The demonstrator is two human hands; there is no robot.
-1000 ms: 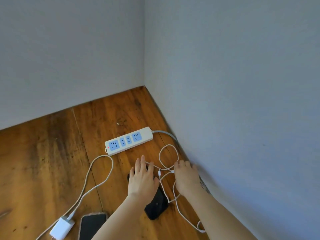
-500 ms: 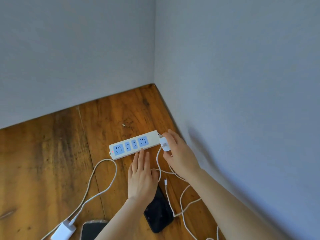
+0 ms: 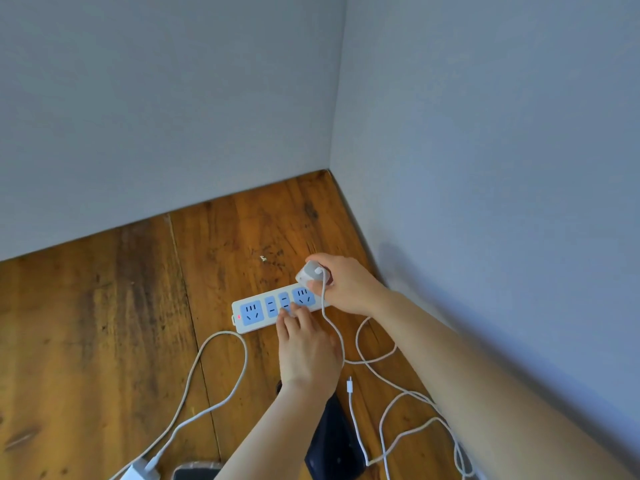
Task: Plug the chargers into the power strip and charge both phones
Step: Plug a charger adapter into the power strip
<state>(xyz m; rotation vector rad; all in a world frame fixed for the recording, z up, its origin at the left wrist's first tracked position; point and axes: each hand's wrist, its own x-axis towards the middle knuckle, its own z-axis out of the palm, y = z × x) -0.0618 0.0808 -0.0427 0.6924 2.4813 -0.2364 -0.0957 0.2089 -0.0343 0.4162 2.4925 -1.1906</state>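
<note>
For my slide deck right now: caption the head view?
Right hand brings a charger to the power strip; left hand steadies it.

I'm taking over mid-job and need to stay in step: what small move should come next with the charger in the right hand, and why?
Probably lower the charger in the right hand straight down into the rightmost outlet of the power strip. The charger sits just above that end, not yet seated, the outlet's slots are open, and the left hand presses on the strip's near edge to steady it.
</note>
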